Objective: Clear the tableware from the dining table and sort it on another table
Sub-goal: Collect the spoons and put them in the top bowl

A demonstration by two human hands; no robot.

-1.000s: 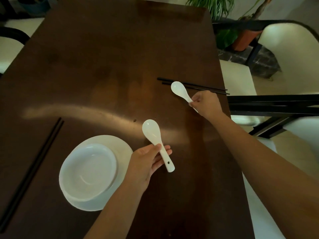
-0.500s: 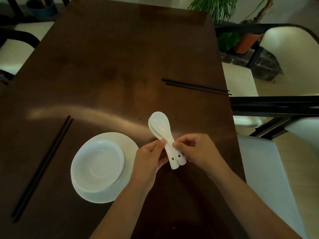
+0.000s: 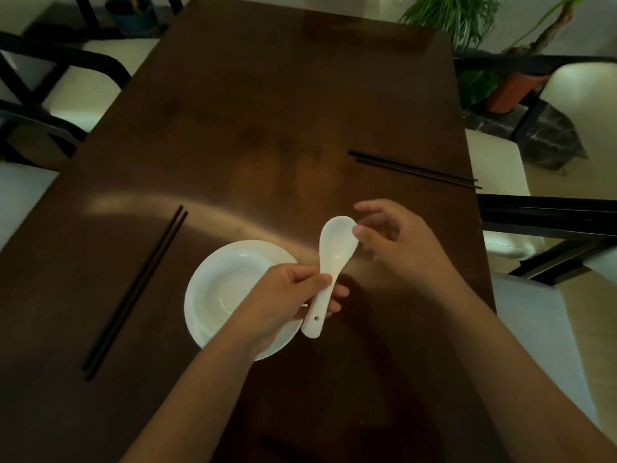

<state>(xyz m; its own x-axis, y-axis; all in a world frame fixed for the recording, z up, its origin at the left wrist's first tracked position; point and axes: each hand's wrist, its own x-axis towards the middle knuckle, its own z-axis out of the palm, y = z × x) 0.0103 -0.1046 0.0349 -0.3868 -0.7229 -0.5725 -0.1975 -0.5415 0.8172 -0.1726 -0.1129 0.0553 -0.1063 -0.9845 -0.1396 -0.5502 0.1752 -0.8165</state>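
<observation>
My left hand (image 3: 293, 295) grips the handles of the stacked white ceramic spoons (image 3: 334, 255), held just above the dark wooden dining table (image 3: 267, 111). They look like one spoon from here. My right hand (image 3: 397, 242) hovers beside the spoon bowl with its fingers apart, fingertips near the rim, holding nothing. A white bowl (image 3: 230, 285) sits on a white plate (image 3: 283, 342) under my left wrist. One pair of black chopsticks (image 3: 133, 292) lies to the left, another pair (image 3: 414, 168) at the far right near the table edge.
Cream-cushioned chairs with black frames stand along both sides: one at the right (image 3: 541, 315), others at the left (image 3: 66, 88). Potted plants (image 3: 500, 81) stand beyond the far right corner. A dark pot (image 3: 133, 11) is at the far left.
My right hand brought the second spoon from beside the far chopsticks and stacked it on the one in my left hand, then let go and opened. The spoons now rest in my left hand alone.
</observation>
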